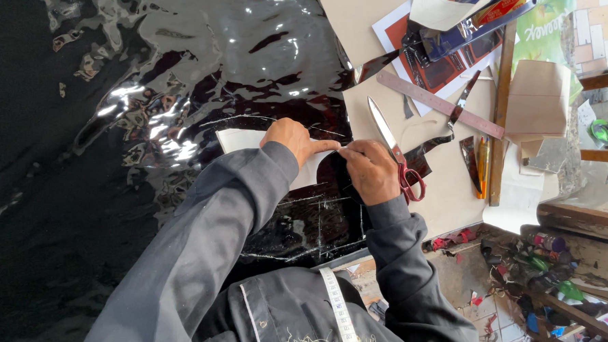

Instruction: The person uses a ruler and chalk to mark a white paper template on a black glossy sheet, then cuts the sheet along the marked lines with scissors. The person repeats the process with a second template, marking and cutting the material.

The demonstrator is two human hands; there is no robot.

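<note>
A glossy black sheet (pixel 197 73) with thin white lines drawn on it covers the worktop. On it lies a white paper pattern (pixel 238 140). My left hand (pixel 292 139) presses the pattern down, index finger stretched to the right along its edge. My right hand (pixel 374 171) is just right of that fingertip, fingers pinched on a small marking piece (pixel 345 151) that is mostly hidden. Red-handled scissors (pixel 386 134) lie on the table against the right hand, blades pointing away from me.
A long flat ruler (pixel 438 105) and a wooden stick (pixel 501 114) lie on the cardboard-covered table (pixel 449 199), with orange pencils (pixel 483 163) and printed sheets (pixel 449 62) beyond. A tape measure (pixel 337 306) hangs at my chest. Scraps and bottles (pixel 540 256) clutter the lower right.
</note>
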